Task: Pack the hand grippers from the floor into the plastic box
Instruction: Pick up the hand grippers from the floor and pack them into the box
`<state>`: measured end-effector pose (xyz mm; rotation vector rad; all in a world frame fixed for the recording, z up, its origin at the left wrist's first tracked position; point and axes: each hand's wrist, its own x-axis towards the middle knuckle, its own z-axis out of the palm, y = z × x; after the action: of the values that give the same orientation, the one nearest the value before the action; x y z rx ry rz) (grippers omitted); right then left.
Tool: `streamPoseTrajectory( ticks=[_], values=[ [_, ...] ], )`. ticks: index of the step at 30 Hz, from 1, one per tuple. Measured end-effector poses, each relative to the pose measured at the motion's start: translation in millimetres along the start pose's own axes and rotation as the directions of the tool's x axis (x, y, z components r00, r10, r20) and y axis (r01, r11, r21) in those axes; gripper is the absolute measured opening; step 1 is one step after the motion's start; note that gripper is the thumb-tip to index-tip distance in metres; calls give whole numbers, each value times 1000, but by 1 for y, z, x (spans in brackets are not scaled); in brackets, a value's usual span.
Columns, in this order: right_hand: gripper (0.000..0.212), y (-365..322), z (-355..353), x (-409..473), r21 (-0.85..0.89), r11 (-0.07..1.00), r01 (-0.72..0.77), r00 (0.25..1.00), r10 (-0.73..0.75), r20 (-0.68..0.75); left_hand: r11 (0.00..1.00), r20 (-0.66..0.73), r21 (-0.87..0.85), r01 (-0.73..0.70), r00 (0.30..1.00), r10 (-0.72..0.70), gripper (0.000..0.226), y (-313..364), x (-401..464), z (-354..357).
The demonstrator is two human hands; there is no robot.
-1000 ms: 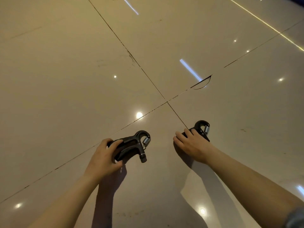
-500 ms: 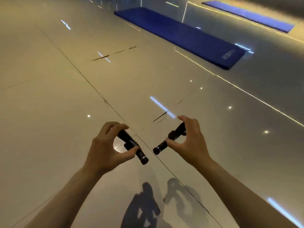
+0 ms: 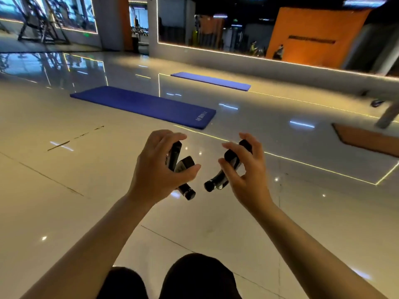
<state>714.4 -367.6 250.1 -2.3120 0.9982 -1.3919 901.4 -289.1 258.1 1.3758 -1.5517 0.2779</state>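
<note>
Head-cam view, gym floor [image 3: 64,190], person seated or crouched w/ dark-clad knees at bottom edge. Both arms reach forward at mid-frame. Left hand [image 3: 157,171] curls fingers and thumb round a black hand gripper [image 3: 180,169], its handle ends poking down and right past the thumb. Right hand [image 3: 248,175] holds a second black hand gripper [image 3: 224,169] between thumb and fingers, though the grip looks loose; exact finger contact is hard to tell from this angle. A second ago both grippers lay on the tiles w/ the hands just closing on them; now both are lifted clear of the floor and the view has tilted up to show the room. So pickup is done for this pair; carrying to the plastic box comes next, but the box is not in view. Beyond the hands: a blue mat [image 3: 146,105], a second blue mat [image 3: 211,80] farther back, an orange wall [image 3: 313,35], lit mirror edges.
</note>
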Motion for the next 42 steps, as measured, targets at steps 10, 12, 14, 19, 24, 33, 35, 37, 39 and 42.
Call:
streamPoseTrajectory(
  ticks=[10,12,14,19,24,33,35,37,39,42],
  values=[
    [27,6,-255,-148,-383,912,-149,967,54,-249,930,56,-328,-164,980,193,50,236,-44,97],
    [26,2,-300,-187,-417,879,-232,948,109,-299,898,99,-391,-203,961,260,45,283,-59,115],
    [25,-7,-339,-225,-440,839,-319,919,159,-361,857,122,-437,-272,927,356,41,328,-76,128],
    [25,-46,-413,-316,-483,712,-509,812,212,-544,720,118,-542,-434,809,576,33,425,-119,134],
    [26,-81,-462,-388,-456,595,-663,687,241,-685,538,84,-656,-530,657,749,38,499,-149,128],
    [25,-136,-509,-471,-388,449,-805,522,226,-822,288,23,-809,-513,461,887,46,599,-201,121],
    [25,-152,-521,-491,-368,405,-837,477,209,-854,248,9,-837,-487,442,897,48,621,-213,122],
    [24,-169,-533,-507,-341,361,-868,427,189,-885,217,-4,-860,-461,433,901,48,641,-222,124],
    [24,-184,-544,-520,-321,302,-898,382,168,-909,199,-7,-885,-421,438,899,47,659,-228,126],
    [25,-200,-555,-531,-306,229,-924,345,152,-926,192,17,-921,-338,459,888,47,679,-235,136]
  ],
)
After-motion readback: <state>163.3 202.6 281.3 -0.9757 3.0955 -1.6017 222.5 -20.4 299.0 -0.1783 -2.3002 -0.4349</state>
